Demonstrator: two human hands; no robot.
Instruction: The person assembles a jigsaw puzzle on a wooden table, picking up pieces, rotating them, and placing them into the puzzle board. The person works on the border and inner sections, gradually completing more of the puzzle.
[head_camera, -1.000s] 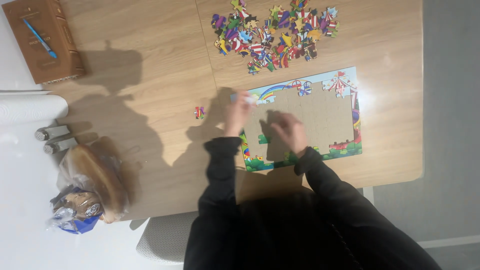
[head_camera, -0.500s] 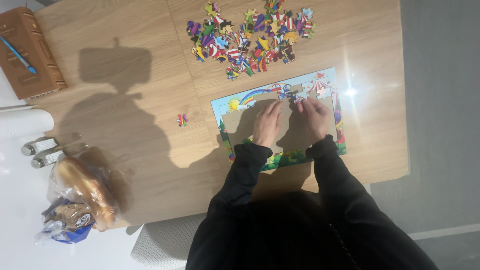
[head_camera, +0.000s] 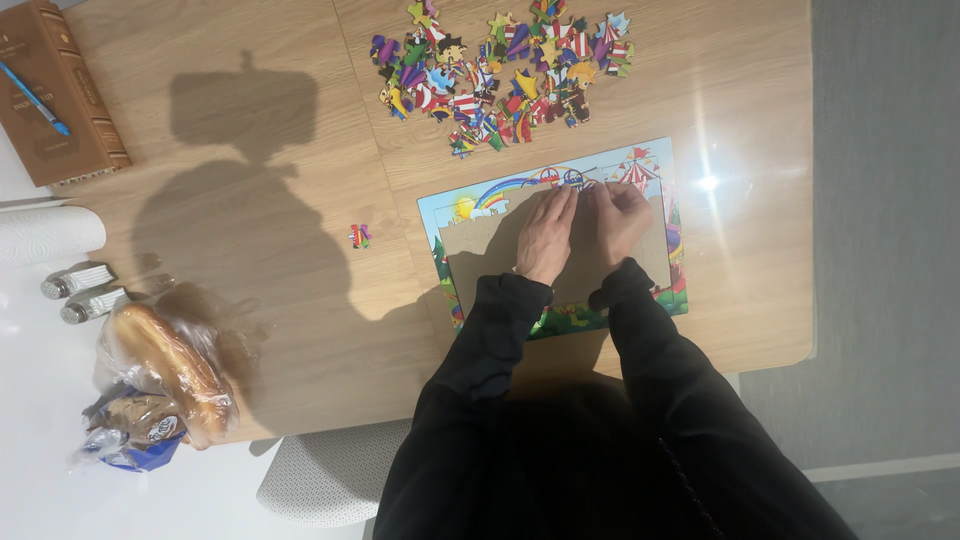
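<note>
Hands (head_camera: 585, 228) lie flat, fingertips on puzzle board's (head_camera: 480, 250) top edge.

A light wood counter (head_camera: 250, 300) with a seam running across its top fills most of the view, its corner rounded at lower right. Bright overhead light throws a hard glare spot (head_camera: 707, 183) on the surface and casts dark shadows (head_camera: 235, 190) over the left half. Grey floor (head_camera: 885, 200) runs along the right side, crossed by a pale strip (head_camera: 880, 467) near the bottom. A pale speckled chair seat (head_camera: 320, 480) shows beneath the counter's near edge, with white surface (head_camera: 30, 340) at far left.
</note>
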